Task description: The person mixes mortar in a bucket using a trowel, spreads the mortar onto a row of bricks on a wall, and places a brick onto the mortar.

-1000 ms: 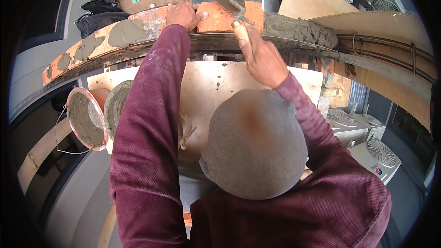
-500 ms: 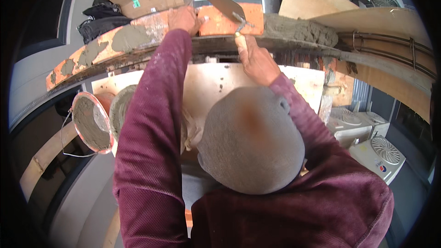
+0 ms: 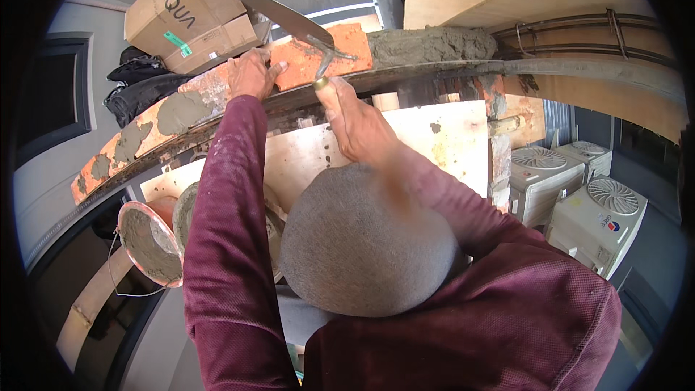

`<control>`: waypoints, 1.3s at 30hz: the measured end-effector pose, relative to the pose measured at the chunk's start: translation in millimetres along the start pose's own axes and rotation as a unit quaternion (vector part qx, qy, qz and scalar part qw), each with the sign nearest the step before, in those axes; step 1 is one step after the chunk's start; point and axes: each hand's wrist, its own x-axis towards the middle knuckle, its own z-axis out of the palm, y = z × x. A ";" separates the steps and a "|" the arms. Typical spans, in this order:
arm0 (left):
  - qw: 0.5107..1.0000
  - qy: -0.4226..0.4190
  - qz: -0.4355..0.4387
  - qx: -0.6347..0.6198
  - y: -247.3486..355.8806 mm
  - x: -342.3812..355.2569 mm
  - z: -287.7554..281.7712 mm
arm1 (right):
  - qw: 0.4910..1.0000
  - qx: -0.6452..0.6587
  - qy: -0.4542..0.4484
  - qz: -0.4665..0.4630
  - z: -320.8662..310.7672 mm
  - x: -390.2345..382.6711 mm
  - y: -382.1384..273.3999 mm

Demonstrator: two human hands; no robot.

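Note:
My left hand [image 3: 253, 76] rests over the curved brick course, fingers laid across it and thumb apart, touching the left end of an orange brick [image 3: 293, 64]. Gripped in my right hand [image 3: 356, 122] is the wooden handle of a trowel [image 3: 279, 16]. Its metal blade slants up and left above the orange brick, partly covering it; whether blade and brick touch, I cannot tell. Grey mortar [image 3: 434, 45] lies along the course to the right of that brick. Leftward, the laid bricks [image 3: 210, 85] carry patches of mortar.
A mortar bucket [image 3: 150, 242] stands at left, another container [image 3: 185, 213] beside it partly hidden by my arm. Behind the course are a cardboard box [image 3: 188, 18] and black bags [image 3: 145, 83]. Steel bars [image 3: 572, 42] run along the right. Air-conditioner units [image 3: 597, 221] stand lower right.
The view has shifted, so the brick course appears further left. Against the brick, the trowel blade has swung leftward and its handle sits slightly nearer me. My left hand stays at the brick's end.

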 end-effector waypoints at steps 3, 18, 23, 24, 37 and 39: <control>1.000 -0.031 0.001 0.002 -2.4 2.5 1.8 | 0.980 -0.032 -0.119 0.154 -0.1 8.2 1.6; 0.999 -0.033 0.027 0.010 -5.4 6.4 3.2 | 0.990 -0.030 -0.079 0.115 -43.9 9.0 18.5; 0.999 -0.038 -0.015 0.014 0.6 8.4 -0.1 | 0.989 -0.087 -0.101 0.065 -54.8 22.5 17.1; 0.999 -0.043 -0.008 0.014 0.9 8.7 0.0 | 0.986 -0.072 -0.125 0.082 -55.6 23.9 14.9; 0.995 -0.084 -0.026 0.043 0.9 13.9 2.0 | 0.978 -0.108 -0.106 0.143 -41.1 10.8 30.9; 0.996 -0.072 -0.031 0.040 0.6 14.5 0.6 | 0.979 -0.108 -0.115 0.126 -51.8 17.8 20.9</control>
